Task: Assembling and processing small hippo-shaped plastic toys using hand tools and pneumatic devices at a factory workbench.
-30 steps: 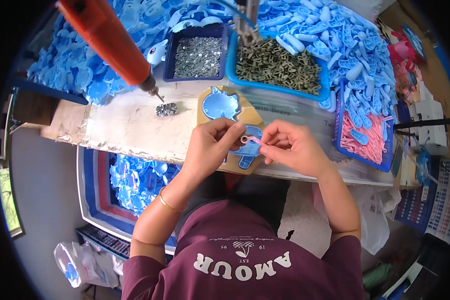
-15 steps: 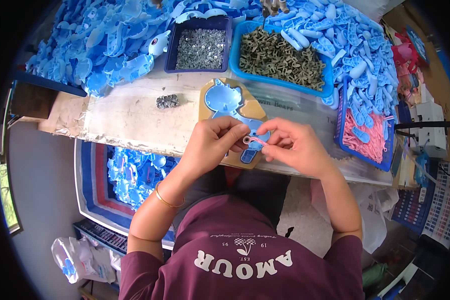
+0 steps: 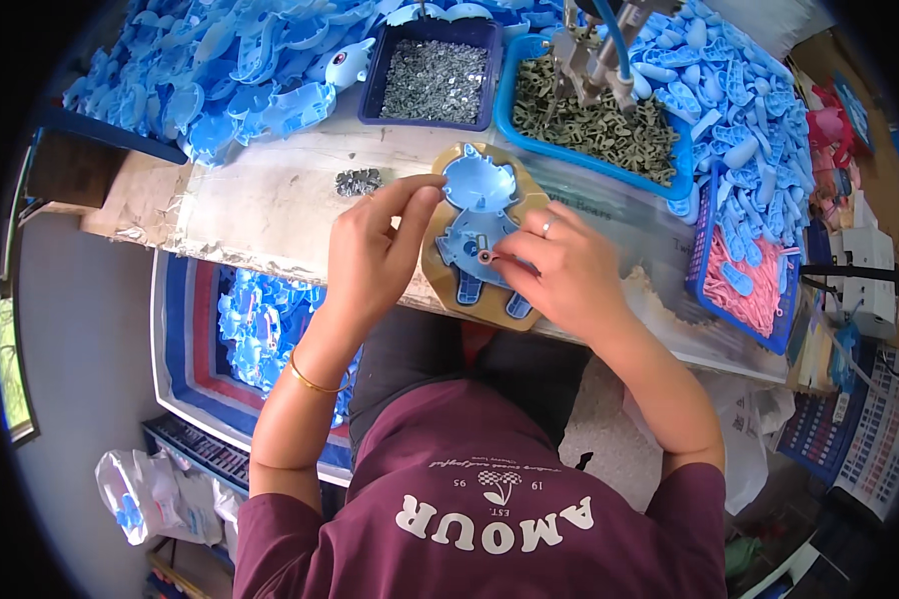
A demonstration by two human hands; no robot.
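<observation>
A wooden fixture point(image 3: 437, 252) lies on the bench, cradling a blue plastic toy shell point(image 3: 481, 185) with a round head half and a body below. In my right hand point(image 3: 564, 265), a thin pink strip point(image 3: 512, 262) is pinched low over the shell's body. Its end carries a small dark-centred ring point(image 3: 485, 257), resting over or on the body; contact is unclear. My left hand point(image 3: 375, 245) reaches to the head half's left edge, thumb and index tips close together. Whatever may be between those tips is hidden.
A dark blue tray point(image 3: 369, 100) of small metal parts and a light blue tray point(image 3: 594, 165) of brownish clips stand behind. Blue plastic parts point(image 3: 255, 60) are heaped around them. At right sits a basket point(image 3: 709, 290) of pink strips. A metal tool point(image 3: 599, 60) hangs above.
My hands have parted: the left moved up and left to the head half, while the right brought the pink strip down over the body. The hanging tool shows more fully.
</observation>
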